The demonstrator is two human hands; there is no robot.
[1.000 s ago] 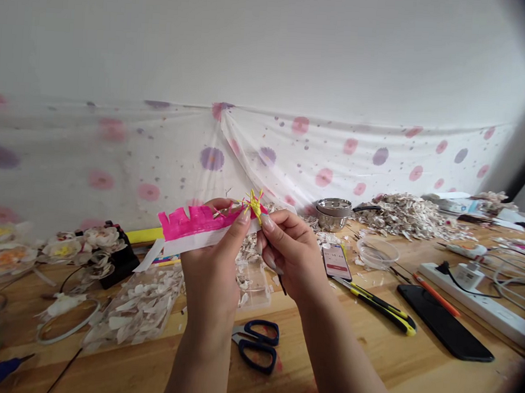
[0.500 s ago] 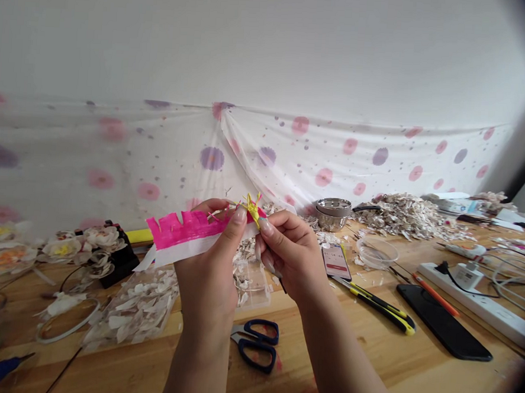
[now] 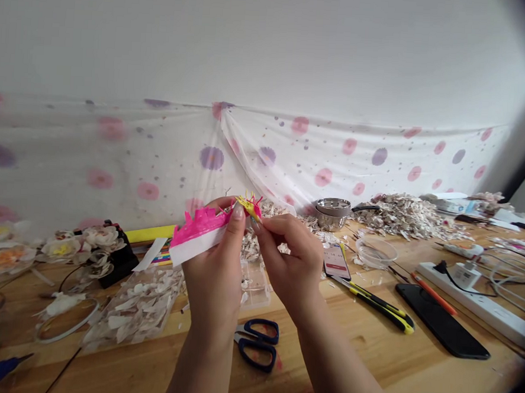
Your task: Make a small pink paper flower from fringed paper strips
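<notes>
My left hand (image 3: 213, 270) grips a strip of fringed paper or tape (image 3: 196, 235), pink along its cut top and white below, between thumb and fingers. At the strip's right end sits a spiky yellow stamen bundle (image 3: 248, 206). My right hand (image 3: 289, 257) pinches the bundle's base with thumb and forefinger, close to my left thumb. The fingertips hide the point where strip and bundle meet.
Behind my hands lies a clear compartment box (image 3: 254, 288) with pale flakes. Black-handled scissors (image 3: 257, 344) lie below. To the right are a smartphone (image 3: 336, 261), a yellow-black craft knife (image 3: 374, 307), a steel bowl (image 3: 331, 215), a flake pile (image 3: 401, 217) and a power strip (image 3: 470, 289).
The pink-and-white strip now looks much shorter, with its fringed end nearer my hands. Both hands have drawn closer around the yellow bundle, and my right hand sits slightly higher.
</notes>
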